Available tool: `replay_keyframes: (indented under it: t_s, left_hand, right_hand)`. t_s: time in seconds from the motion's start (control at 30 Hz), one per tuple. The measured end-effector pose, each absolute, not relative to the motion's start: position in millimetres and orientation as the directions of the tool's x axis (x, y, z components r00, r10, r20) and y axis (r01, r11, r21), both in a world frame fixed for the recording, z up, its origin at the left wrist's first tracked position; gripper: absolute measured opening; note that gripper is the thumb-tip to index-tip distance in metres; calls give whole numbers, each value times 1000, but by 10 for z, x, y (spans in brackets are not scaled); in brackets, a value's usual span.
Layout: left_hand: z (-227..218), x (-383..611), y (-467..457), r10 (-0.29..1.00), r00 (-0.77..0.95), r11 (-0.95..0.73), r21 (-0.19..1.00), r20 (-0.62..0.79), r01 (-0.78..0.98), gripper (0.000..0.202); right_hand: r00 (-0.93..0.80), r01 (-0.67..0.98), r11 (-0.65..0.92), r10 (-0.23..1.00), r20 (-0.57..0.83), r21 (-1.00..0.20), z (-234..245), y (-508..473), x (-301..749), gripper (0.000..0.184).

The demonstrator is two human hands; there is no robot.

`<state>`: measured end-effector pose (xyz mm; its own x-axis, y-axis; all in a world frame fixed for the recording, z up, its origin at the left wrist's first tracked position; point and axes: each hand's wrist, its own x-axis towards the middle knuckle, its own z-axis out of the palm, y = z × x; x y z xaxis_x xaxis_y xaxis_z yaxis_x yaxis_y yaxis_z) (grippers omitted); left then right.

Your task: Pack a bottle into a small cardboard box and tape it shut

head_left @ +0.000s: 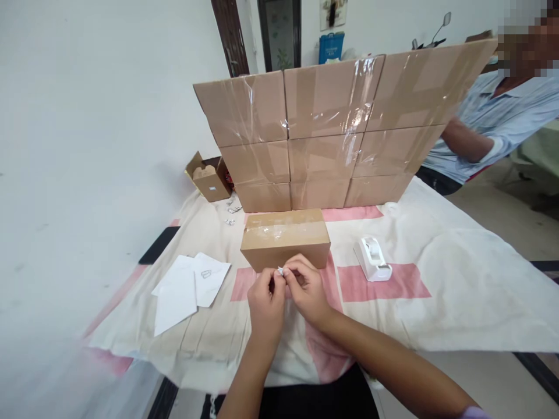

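Both hands meet in front of a taped cardboard box [286,235] in the middle of the cloth. My left hand [267,294] is closed, thumb and forefinger pinching a small whitish scrap [280,270]. The same scrap is pinched from the other side by my right hand [308,288]. Its exact kind is too small to make out; the fingers cover most of it. To the right stands a white tape dispenser [373,259] with a roll in it. White paper sheets [177,297] overlap on the left, with paper clips [205,273] on one.
A wall of stacked, taped cardboard boxes [325,139] stands behind the small box. At the back left are an open carton [212,180] and crumpled scraps [233,205]. A black flat object [159,245] lies by the wall. A person [489,128] sits at the right.
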<state>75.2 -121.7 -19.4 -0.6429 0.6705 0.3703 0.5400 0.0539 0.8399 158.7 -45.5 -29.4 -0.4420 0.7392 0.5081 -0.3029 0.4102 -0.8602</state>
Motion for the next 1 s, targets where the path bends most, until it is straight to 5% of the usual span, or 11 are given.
replay_keyframes:
  t_s: [0.33, 0.67, 0.77, 0.87, 0.93, 1.0]
  left_hand:
    - [-293, 698, -1186, 666, -728, 70, 959, 160, 275, 33]
    - [-317, 236, -1420, 564, -794, 216, 887, 227, 407, 28]
    - [-277, -177, -1642, 553, -808, 419, 771, 203, 480, 30]
    - [-141, -699, -1811, 643, -764, 665, 464, 41, 585, 37]
    - [-11, -1044, -1843, 681, -726, 715, 294, -94, 634, 38]
    - [115, -1333, -1808, 731, -650, 682, 271, -209, 680, 35]
  right_hand:
    - [-358, -440, 284, 814, 457, -852, -144, -318, 1613, 23]
    - [-332, -451, 276, 831, 446, -849, -159, -214, 1658, 24]
    - [-298, -441, 305, 837, 459, -844, -163, -185, 1678, 23]
    - [-271, -436, 314, 848, 455, -843, -140, -150, 1699, 22]
    - [-271, -444, 312, 847, 458, -840, -131, -132, 1702, 22]
    - [-274, -455, 315, 840, 468, -833, -133, -120, 1698, 21]
